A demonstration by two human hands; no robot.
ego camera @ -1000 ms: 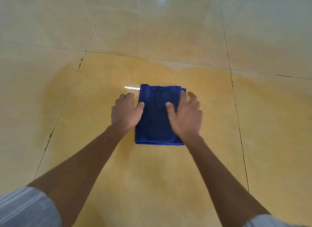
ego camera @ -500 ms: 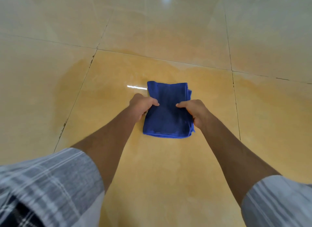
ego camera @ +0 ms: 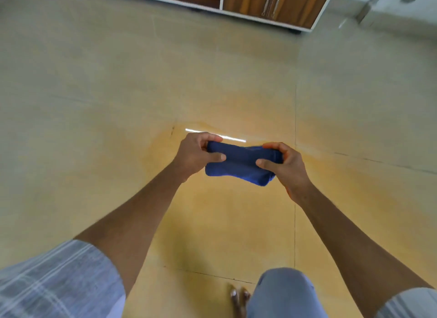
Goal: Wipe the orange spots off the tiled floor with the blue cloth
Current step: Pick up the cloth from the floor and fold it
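You have just lifted the blue cloth (ego camera: 238, 165) off the tiled floor (ego camera: 94, 104), your left hand (ego camera: 197, 153) and right hand (ego camera: 283, 167) each gripping an end, so wiping has stopped.

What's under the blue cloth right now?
The blue cloth is held up by the left hand and right hand. Below it lies orange-tinted tiled floor; the patch directly behind the cloth is hidden.

**Colours we see**

We see a deep blue cloth (ego camera: 238, 164), a beige tiled floor (ego camera: 94, 104) with an orange-yellow stain (ego camera: 224, 223), grey-and-white plaid sleeves (ego camera: 59, 282), grey-blue trousers (ego camera: 283, 294), and a brown wood-grain cabinet (ego camera: 272, 3) trimmed white.
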